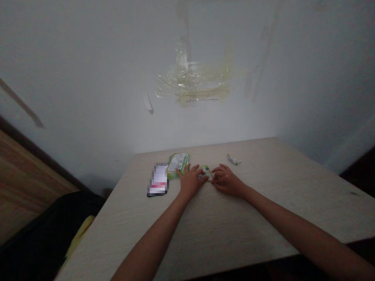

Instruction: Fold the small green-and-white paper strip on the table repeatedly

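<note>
A small green-and-white packet (206, 172) lies on the table between my two hands, partly covered by fingers. My left hand (190, 180) has its thumb and index finger at the packet's left side, gripping it. Its other fingers are spread, the outermost reaching the edge of a larger green-and-white packet (177, 160). On the right side of the small packet, the curled fingers of my right hand (227, 180) pinch its edge. The exact fingertip contact is too small to make out.
A phone (158, 180) with a blurred-out bright screen lies left of the larger packet. A crumpled green-and-white wrapper scrap (233, 159) is behind my right hand. The pale wooden table (222, 238) meets a wall (205, 128) marked with old tape. Dark fabric (70, 222) hangs at the left.
</note>
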`<action>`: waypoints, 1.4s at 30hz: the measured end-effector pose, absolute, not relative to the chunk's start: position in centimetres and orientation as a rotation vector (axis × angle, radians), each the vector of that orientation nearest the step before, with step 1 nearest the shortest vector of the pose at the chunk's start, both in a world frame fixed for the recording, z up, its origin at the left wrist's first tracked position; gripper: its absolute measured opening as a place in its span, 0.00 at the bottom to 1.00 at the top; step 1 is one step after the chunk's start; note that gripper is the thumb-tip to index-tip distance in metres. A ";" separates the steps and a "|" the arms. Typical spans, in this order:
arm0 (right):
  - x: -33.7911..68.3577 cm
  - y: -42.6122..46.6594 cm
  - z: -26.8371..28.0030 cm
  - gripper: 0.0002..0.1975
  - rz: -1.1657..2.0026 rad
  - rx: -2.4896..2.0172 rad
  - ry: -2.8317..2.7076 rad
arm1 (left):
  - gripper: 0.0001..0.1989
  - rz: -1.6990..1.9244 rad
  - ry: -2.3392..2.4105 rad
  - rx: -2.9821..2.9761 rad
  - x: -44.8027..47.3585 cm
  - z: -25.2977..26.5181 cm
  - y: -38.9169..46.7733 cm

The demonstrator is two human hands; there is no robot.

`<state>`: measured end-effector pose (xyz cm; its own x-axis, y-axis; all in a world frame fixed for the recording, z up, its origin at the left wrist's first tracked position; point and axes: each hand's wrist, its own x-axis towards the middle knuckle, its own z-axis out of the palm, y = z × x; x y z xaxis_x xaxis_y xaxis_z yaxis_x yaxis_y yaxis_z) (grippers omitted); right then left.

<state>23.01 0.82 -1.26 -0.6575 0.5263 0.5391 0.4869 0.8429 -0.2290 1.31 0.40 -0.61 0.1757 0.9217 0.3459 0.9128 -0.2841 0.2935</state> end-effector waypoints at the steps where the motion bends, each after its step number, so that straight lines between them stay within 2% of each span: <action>1: 23.0 0.8 -1.2 0.08 0.085 -0.735 -2.407 | 0.12 0.726 1.863 2.392 1.3 -0.6 0.4; 25: 22.6 1.6 -2.0 0.10 0.057 -0.862 -2.295 | 0.11 0.807 1.807 2.260 0.6 0.1 0.2; 42: 22.2 1.4 -1.5 0.07 0.077 -0.990 -2.254 | 0.19 0.510 1.870 2.349 0.8 -0.3 0.2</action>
<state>22.20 1.42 -1.52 -0.4909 0.6739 0.5522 0.6344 0.7109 -0.3036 0.83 0.20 -0.26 0.1916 0.9611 0.1989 0.9291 -0.2429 0.2789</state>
